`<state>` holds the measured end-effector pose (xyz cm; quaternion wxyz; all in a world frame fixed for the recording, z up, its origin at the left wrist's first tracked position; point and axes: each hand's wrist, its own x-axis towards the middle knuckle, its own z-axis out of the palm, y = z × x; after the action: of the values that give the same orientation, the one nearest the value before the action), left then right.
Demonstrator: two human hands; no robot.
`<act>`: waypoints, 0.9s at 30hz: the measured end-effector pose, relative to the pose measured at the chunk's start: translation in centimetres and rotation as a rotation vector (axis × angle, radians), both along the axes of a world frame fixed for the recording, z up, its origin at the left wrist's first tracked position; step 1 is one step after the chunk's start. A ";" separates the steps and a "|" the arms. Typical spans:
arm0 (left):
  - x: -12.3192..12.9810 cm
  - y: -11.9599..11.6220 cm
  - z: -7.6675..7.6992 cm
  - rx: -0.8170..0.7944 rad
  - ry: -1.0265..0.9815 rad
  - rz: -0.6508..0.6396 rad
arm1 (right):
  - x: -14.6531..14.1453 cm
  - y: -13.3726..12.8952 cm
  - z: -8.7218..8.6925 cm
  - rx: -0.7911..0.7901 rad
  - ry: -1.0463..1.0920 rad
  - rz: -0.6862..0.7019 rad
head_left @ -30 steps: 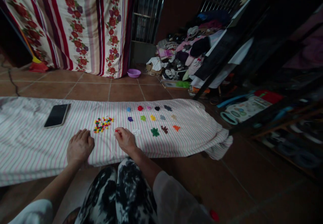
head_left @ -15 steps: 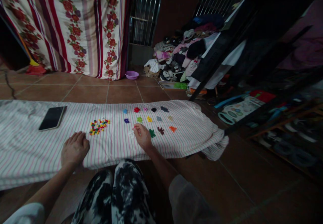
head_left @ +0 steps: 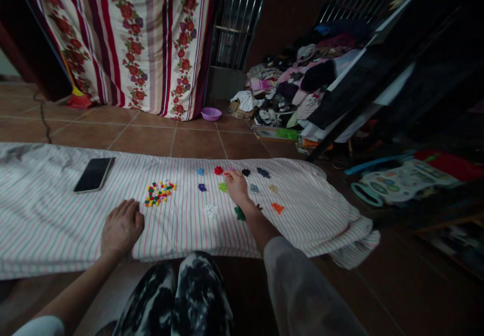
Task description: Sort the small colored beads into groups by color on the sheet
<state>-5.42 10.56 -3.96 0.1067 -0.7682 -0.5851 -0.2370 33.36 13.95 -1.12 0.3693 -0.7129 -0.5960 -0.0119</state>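
My right hand [head_left: 238,188] is pinched at the fingertips over the sorted pieces, with what looks like a small red piece between thumb and finger. Just beyond those fingertips lies a red cluster [head_left: 218,170]; a pink cluster [head_left: 232,169] is partly covered. A lime green cluster [head_left: 223,187] lies beside the hand, and a dark green one [head_left: 239,213] under the wrist. My left hand [head_left: 123,225] lies palm down on the cloth, holding nothing, its fingers stretched out. Right of it sits a mixed pile of small coloured pieces [head_left: 160,193].
Striped cloth [head_left: 181,235] covers the low table. A phone [head_left: 94,175] lies at the left. More clusters include white [head_left: 212,211], orange [head_left: 278,208] and black [head_left: 245,172]. Beyond are a purple basin [head_left: 210,114] and heaped clothes [head_left: 287,84].
My right hand has moved away from near the white cluster, forward and right to beside the red one, still pinched. My left hand stays on the cloth. The view has shifted.
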 end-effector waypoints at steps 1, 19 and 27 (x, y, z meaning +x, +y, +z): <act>0.0 0.0 0.0 0.005 0.003 -0.001 | 0.2 0.7 0.0 -0.020 -0.010 -0.005; 0.2 0.0 -0.1 0.043 0.022 0.003 | 0.2 5.6 0.3 -0.348 -0.102 -0.120; 0.2 0.1 -0.1 0.047 0.034 0.011 | 0.3 5.0 0.1 -0.225 -0.023 -0.089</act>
<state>-5.24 10.67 -4.10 0.1359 -0.7660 -0.5819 -0.2370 33.71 18.90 -1.00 0.2793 -0.7753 -0.5657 0.0307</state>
